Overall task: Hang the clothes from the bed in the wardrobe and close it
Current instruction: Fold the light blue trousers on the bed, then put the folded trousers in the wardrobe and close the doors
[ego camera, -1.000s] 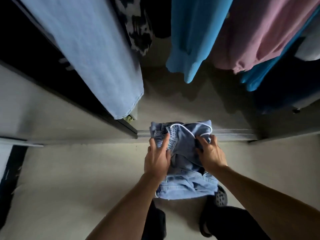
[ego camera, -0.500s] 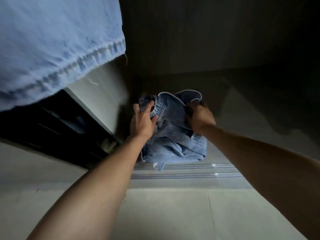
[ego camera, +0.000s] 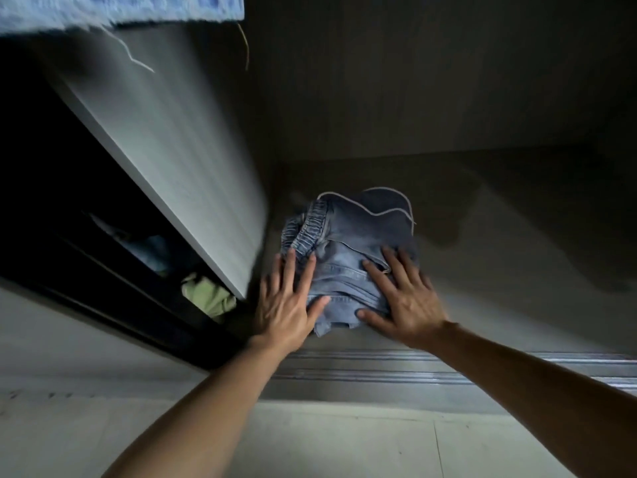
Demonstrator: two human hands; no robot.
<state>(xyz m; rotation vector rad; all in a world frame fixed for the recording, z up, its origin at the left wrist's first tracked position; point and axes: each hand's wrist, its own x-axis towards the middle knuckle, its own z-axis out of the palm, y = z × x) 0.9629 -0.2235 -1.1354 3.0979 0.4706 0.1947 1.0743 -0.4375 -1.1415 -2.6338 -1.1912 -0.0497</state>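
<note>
1. Centrally, the folded denim [ego camera: 348,236] lies on the wardrobe floor [ego camera: 499,257], just beyond the track [ego camera: 379,369], with its elastic waistband towards the upper left and a white-piped edge at the far side.
2. Left hand [ego camera: 287,307] is flat with its fingers straight and spread. The fingertips rest on the denim's left edge and nothing is gripped.
3. Right hand [ego camera: 405,303] lies flat too, fingers splayed, pressing on the denim's lower right part.
4. Left of the denim a pale panel [ego camera: 165,160] runs diagonally from the upper left down to the left hand.
5. Under that panel, in a dark recess, sits a green cloth [ego camera: 210,298].
6. Along the upper left edge of the frame hangs a light-blue hem [ego camera: 120,8] with loose threads.
7. Pale tiles [ego camera: 327,446] fill the bottom of the frame.
</note>
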